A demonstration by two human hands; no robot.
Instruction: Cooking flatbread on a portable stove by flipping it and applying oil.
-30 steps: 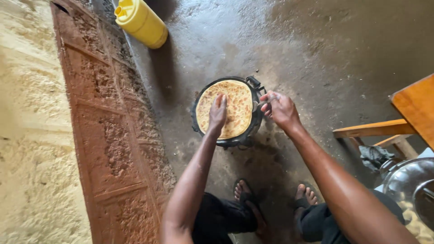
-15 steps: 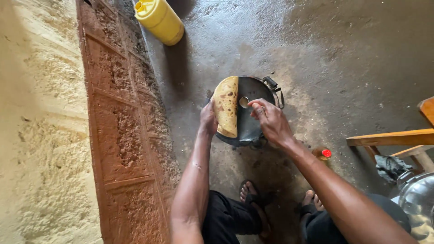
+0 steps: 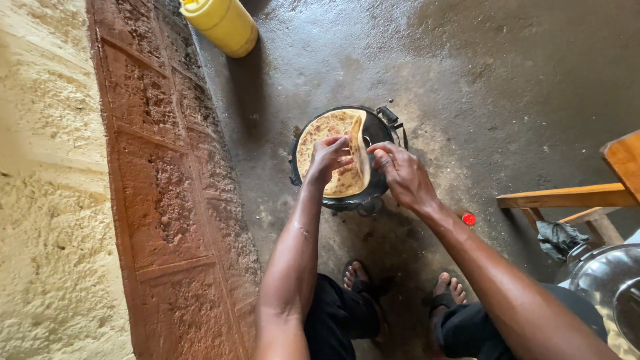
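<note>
Two hands work a browned flatbread [image 3: 327, 143], half a second ago upright, now tipping onto the dark pan [image 3: 383, 133]: left hand [image 3: 328, 160] pinching its edge, right hand [image 3: 403, 177] pinched beside it.

Blackened metal pan [image 3: 380, 133], probably matt; browned flatbread [image 3: 327, 143]; glossy yellow plastic jerrycan [image 3: 223, 23].

Tan, brown-spotted flatbread [image 3: 330, 137]; black pan [image 3: 380, 130]; yellow jerrycan [image 3: 223, 23].

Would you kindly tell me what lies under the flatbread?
A round black pan on the floor; its right side shows where the flatbread is lifted. The rest of the pan's surface is covered.
</note>
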